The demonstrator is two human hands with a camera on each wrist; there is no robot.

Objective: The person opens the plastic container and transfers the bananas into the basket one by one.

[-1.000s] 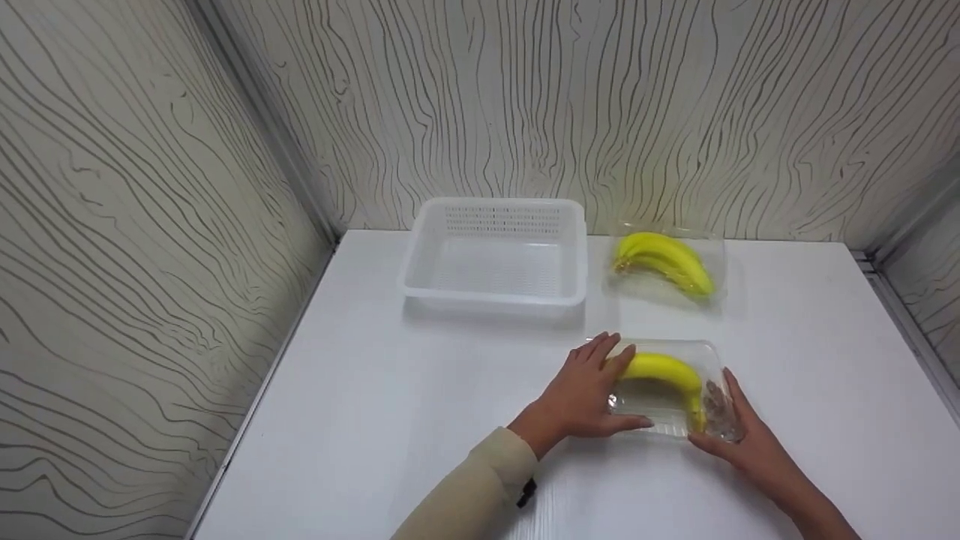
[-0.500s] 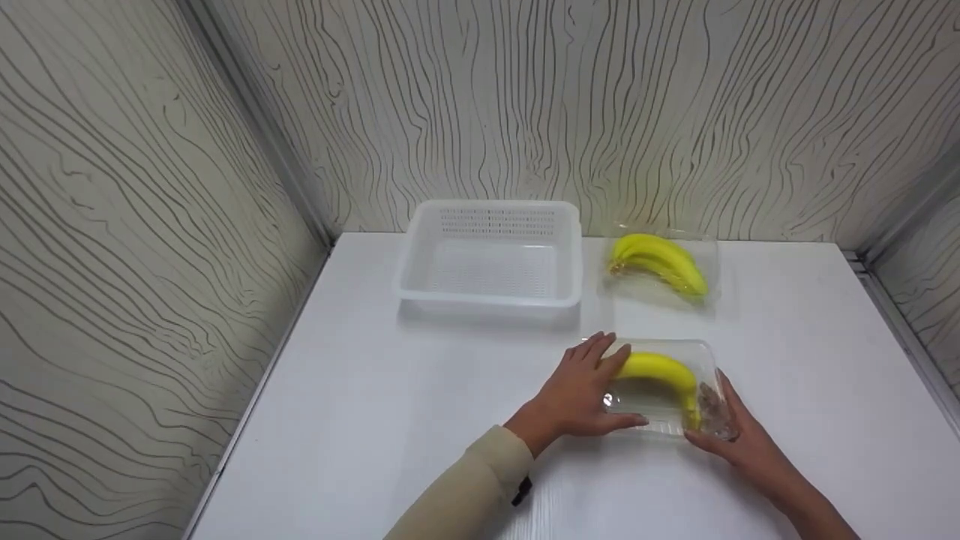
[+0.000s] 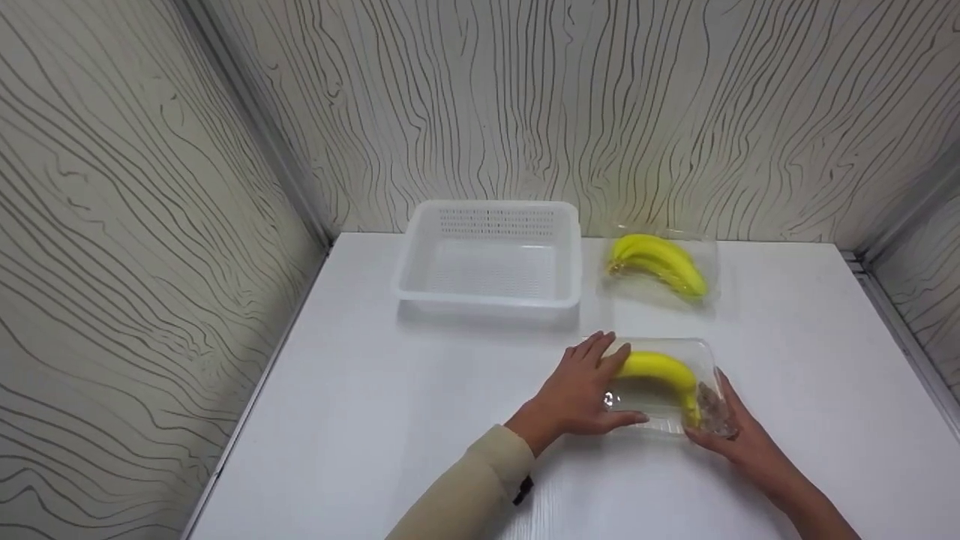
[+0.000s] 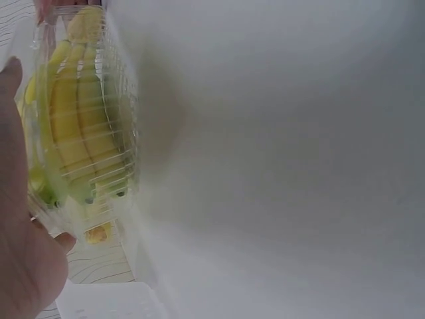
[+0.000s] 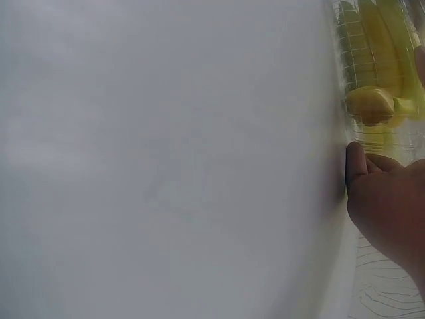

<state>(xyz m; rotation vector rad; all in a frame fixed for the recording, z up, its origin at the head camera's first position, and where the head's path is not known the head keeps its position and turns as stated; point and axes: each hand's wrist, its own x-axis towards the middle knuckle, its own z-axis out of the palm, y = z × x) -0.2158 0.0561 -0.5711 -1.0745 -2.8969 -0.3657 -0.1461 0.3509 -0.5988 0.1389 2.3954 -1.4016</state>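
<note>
A clear plastic clamshell box (image 3: 681, 346) lies on the white table, towards the right. Yellow bananas (image 3: 661, 367) show through its lid; the left wrist view shows the bunch (image 4: 80, 119) side-on behind the ribbed wall. My left hand (image 3: 576, 391) holds the box's left end from above, thumb along the near side and fingers over the far side. At the right end my right hand (image 3: 756, 442) grips the box, with its thumb at the near corner and fingers along the side. In the right wrist view, curled fingers (image 5: 358, 163) sit by the end wall.
Behind the left hand stands a white slotted basket (image 3: 487, 301) with nothing in it. A second clear box (image 3: 709, 259) with bananas (image 3: 664, 259) lies to its right, near the patterned back wall (image 3: 495, 112). Another patterned wall (image 3: 112, 262) borders the table's left edge.
The head view has shifted slightly, moving everything a little left in the picture. Both hands keep their places on the box, which stays where it is.
</note>
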